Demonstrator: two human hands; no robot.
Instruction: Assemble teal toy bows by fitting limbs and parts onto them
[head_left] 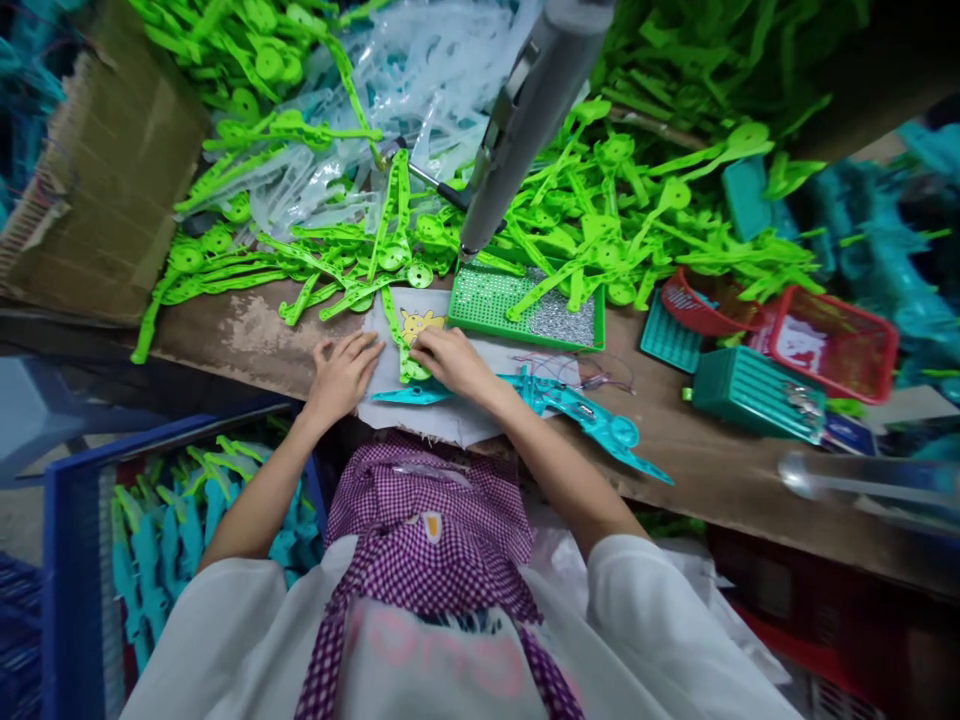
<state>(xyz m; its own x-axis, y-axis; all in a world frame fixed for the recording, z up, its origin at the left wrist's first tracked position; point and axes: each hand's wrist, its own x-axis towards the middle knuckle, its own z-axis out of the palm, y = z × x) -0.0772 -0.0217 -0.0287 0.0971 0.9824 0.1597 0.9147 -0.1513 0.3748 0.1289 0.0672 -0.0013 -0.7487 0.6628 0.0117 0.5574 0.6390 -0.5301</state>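
Note:
My right hand (452, 362) is closed, fingertips together beside a long lime-green plastic part (395, 322); whatever they pinch is hidden. That part lies lengthwise on a light cloth (480, 425) with a yellow cartoon figure (421, 322), its rounded end near a turquoise plastic part (555, 392). My left hand (345, 372) lies at the cloth's left edge, fingers stretched out and holding nothing visible. The turquoise part runs under my right forearm, with thin wires beside it. Just beyond stands a green tray (487, 298) of small silvery pieces, probably screws.
A grey power screwdriver (517, 120) hangs above the tray. Lime-green parts (600, 240) are heaped behind, with translucent parts (420, 70). Red baskets (836, 340) and a teal box (754, 390) stand at right, a cardboard box (112, 160) at left. A blue crate (75, 560) holds assembled pieces.

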